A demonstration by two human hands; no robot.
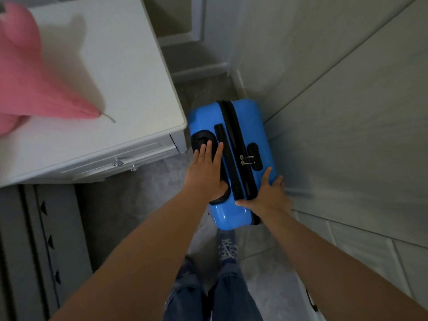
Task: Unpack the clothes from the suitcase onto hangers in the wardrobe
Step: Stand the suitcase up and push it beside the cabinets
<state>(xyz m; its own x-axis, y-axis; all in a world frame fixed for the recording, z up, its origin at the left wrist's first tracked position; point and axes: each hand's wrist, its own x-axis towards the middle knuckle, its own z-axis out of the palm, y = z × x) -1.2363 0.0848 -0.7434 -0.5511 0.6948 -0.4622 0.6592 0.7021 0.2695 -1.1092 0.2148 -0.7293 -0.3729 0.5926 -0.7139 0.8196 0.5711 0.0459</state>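
A bright blue hard-shell suitcase (245,112) stands upright on the carpet, zipped closed, with its black zip band and two metal zip pulls (247,159) facing up. My left hand (205,174) lies flat on its top over the black handle recess, fingers spread. My right hand (268,195) grips the suitcase's near right corner, thumb across the top edge and fingers down the side. A pink garment (30,72) lies on the white dresser top at upper left. No hangers or wardrobe interior are visible.
A white dresser (129,72) with drawer knobs stands close on the suitcase's left. A bed with a pale cover (347,135) presses against its right. A grey panel with dark triangular marks (46,239) is at lower left. My jeans-clad legs stand on the carpet below.
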